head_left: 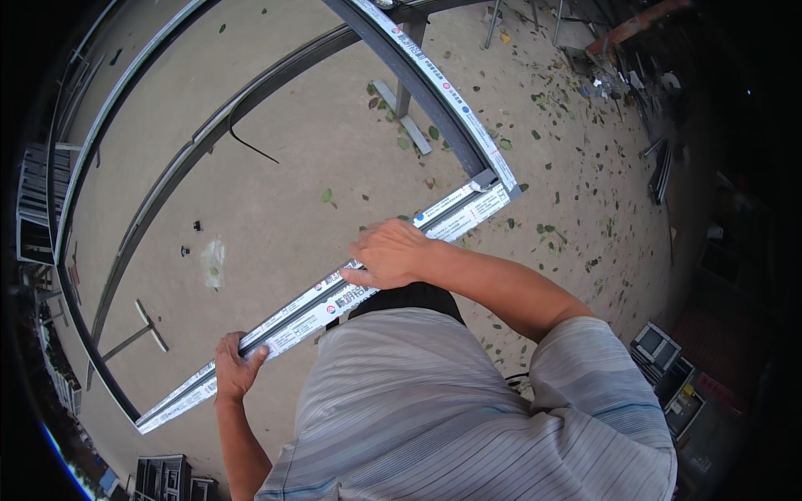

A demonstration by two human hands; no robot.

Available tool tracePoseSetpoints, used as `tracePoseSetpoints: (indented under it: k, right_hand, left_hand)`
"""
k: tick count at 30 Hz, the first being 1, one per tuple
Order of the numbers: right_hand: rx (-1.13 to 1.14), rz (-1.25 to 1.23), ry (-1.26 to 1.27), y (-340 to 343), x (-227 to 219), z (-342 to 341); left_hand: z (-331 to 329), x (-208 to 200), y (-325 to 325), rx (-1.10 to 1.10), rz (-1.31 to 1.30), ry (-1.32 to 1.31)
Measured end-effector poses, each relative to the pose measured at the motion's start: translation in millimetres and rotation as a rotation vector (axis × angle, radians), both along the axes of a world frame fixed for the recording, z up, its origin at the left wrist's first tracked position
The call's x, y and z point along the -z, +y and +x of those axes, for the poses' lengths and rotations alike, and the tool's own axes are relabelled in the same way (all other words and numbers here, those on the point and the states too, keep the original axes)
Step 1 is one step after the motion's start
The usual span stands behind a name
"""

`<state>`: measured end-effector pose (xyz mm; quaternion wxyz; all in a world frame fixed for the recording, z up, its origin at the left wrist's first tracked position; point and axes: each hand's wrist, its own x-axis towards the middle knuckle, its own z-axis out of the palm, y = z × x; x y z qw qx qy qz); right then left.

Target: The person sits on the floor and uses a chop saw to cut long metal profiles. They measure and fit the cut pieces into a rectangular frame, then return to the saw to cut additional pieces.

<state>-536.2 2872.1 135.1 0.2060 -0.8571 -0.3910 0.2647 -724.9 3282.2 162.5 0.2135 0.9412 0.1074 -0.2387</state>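
Observation:
A large aluminium frame [313, 320] with dark grooves and printed white protective film lies raised in front of my body. My left hand [237, 367] grips its near bar toward the left end, the thumb resting on the top face and the fingers going over the far edge. Farther right on that same bar, my right hand [391, 253] is laid across it from above with its fingers curled over; part of the grip is hidden underneath. At the right end, the near bar meets a side bar at a corner joint [484, 179].
Beneath the frame is a dark metal stand [404, 96] with a flat foot. Another T-shaped foot [140, 326] shows at the left. Leaves [547, 238] litter the concrete floor. Scrap pieces [614, 83] lie at far right, and stacked frames [42, 204] stand at the left edge.

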Motion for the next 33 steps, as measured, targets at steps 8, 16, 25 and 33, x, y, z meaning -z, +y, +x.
tracePoseSetpoints:
  k: [8, 16, 25, 33]
  right_hand:
    - [-0.004, 0.087, -0.066, -2.9, 10.0, -4.3]
    - [-0.119, 0.0, -0.015, -4.0, 1.3, 3.8]
    - [-0.061, 0.021, -0.13, -3.7, -2.4, -14.4]
    - [0.458, 0.344, -0.387, -54.1, -17.9, -18.5]
  left_hand:
    - [12.9, -14.4, -22.9, 0.132, 0.095, 0.101]
    - [9.0, 4.9, -22.9, 0.178, 0.179, 0.064]
    - [-6.6, 19.2, -13.7, 0.255, 0.197, -0.093]
    - [-4.8, 18.5, -16.0, 0.234, 0.174, -0.088]
